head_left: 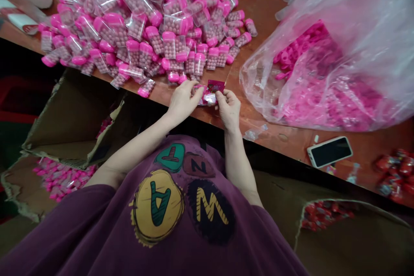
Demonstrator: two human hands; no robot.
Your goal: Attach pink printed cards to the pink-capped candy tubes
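Both my hands meet at the table's front edge around a small shiny pink printed packet (pixel 216 86). My left hand (pixel 183 100) is closed at its left side, thumb and fingers pinching there. My right hand (pixel 229 108) pinches the packet's right side between thumb and bent fingers. A silvery glare covers part of it, so what it contains cannot be made out. Just beyond my hands lies a big heap of clear little bottles (pixel 174 21) with pink caps, filled with pale pink balls.
A large clear plastic bag (pixel 349 82) of small pink parts lies on the right of the wooden table (pixel 274 138). Nearby are a phone (pixel 330 152) and red wrapped pieces (pixel 397 172). Below the edge stand cardboard boxes (pixel 64 125), one with pink pieces (pixel 61 177), another with red ones (pixel 323 214).
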